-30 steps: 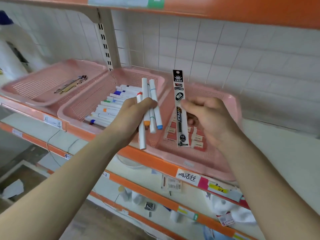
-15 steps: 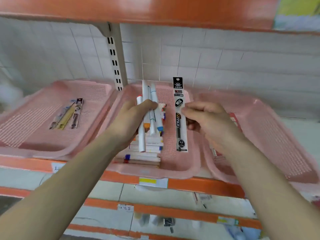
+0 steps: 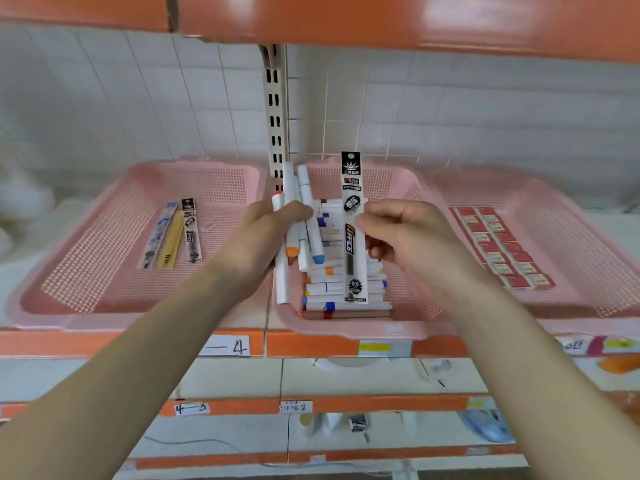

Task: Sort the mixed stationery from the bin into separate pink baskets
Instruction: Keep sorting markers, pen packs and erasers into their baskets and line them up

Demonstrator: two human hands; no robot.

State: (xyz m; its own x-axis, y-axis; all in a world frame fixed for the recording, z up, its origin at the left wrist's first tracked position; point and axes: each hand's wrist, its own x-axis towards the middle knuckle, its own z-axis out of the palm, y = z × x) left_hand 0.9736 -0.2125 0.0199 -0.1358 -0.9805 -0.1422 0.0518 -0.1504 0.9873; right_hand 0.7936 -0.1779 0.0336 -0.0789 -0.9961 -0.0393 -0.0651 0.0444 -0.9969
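My left hand [image 3: 256, 237] grips several white markers [image 3: 298, 216] with red, orange and blue caps, held upright over the middle pink basket [image 3: 408, 188]. My right hand [image 3: 405, 230] pinches a long black-and-clear refill packet [image 3: 353, 216], also upright above that basket. Stacked white markers [image 3: 346, 292] fill the middle basket below both hands. The left pink basket [image 3: 104, 244] holds a few refill packets [image 3: 173, 233]. Rows of red-and-white erasers [image 3: 498, 247] lie in the right pink basket [image 3: 588, 244].
The baskets stand on an orange-edged shelf [image 3: 304, 344] with paper labels. Another orange shelf [image 3: 346, 19] hangs close overhead. A slotted metal upright [image 3: 276, 109] runs up the white tiled wall. Lower shelves hold small items.
My view has swung left and squared up on the three baskets. Both hands keep the same grips and now hover over the marker basket instead of the eraser basket.
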